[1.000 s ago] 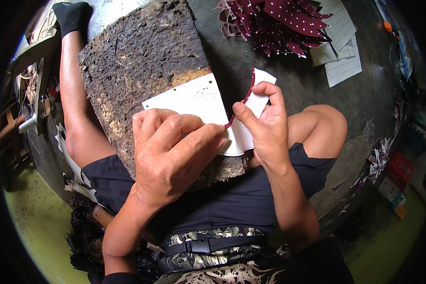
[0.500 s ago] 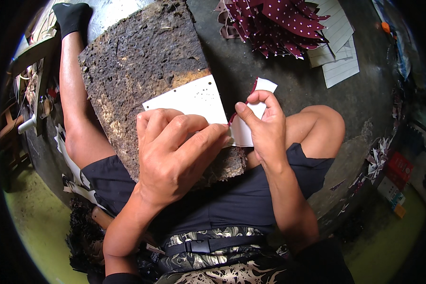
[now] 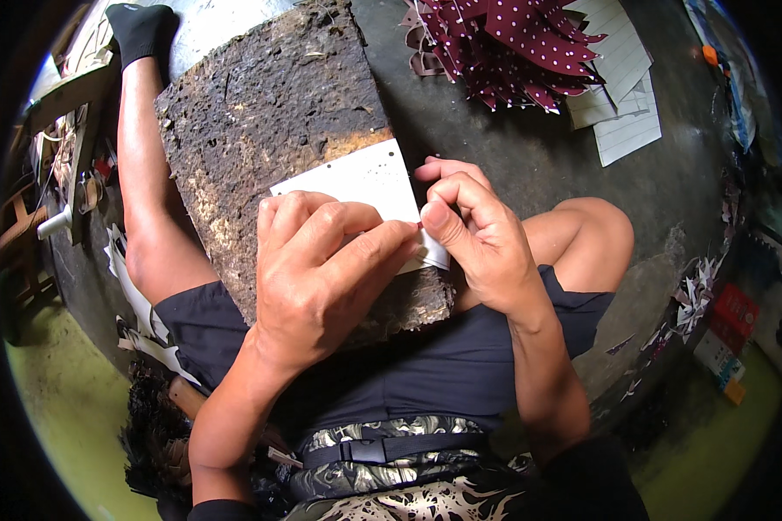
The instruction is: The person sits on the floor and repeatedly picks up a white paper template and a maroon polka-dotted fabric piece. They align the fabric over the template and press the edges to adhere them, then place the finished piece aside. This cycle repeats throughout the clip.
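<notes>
A white sheet [image 3: 356, 178] with small dark holes lies on a rough, dark board [image 3: 261, 113] across my lap. My left hand [image 3: 313, 278] rests over the sheet's near part, its thumb and forefinger pinching at the right edge. A white maroon-edged piece [image 3: 433, 252] shows between my hands, with only a speck of its maroon edge in sight. My right hand [image 3: 487, 243] is closed at that same edge, thumb against bent forefinger, close to the left fingertips. Its fingers hide most of the piece.
Maroon polka-dot pieces [image 3: 513, 43] are heaped beyond the board on the right, beside lined white sheets [image 3: 630, 122]. My bent right knee [image 3: 591, 226] is beside the board. White scraps [image 3: 695, 291] lie at the far right. A wooden frame [image 3: 78, 165] stands at left.
My right hand has moved slightly left, toward the left fingertips. The strip that stuck up from it is now out of sight. My left hand keeps nearly the same place.
</notes>
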Motion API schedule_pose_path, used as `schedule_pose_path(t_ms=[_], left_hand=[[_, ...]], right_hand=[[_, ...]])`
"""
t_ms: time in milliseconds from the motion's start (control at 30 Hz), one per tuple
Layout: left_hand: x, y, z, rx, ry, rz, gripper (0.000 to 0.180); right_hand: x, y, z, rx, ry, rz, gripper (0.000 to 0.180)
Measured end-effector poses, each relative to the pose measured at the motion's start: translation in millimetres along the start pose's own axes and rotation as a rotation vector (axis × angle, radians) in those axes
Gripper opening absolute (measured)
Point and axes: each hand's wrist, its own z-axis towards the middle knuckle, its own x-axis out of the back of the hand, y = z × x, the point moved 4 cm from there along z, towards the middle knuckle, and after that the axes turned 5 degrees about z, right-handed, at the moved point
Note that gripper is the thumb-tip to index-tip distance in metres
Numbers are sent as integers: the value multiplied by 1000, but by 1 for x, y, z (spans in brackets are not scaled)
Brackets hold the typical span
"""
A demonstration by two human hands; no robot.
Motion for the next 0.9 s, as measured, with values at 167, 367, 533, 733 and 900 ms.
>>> schedule_pose_path(t_ms=[167, 367, 533, 733, 900], left_hand=[[-1, -1, 0, -4, 0, 4, 32], [-2, 1, -2, -21, 25, 29, 33], [2, 1, -5, -73, 12, 70, 37], [7, 7, -5, -79, -64, 125, 47], [3, 10, 0, 0, -136, 120, 51]], right_hand=[[3, 12, -4, -25, 27, 76, 34], [1, 19, -5, -34, 42, 98, 33], [2, 20, -6, -26, 58, 74, 34], [2, 29, -8, -14, 87, 49, 33], [23, 18, -2, -52, 307, -118, 32]])
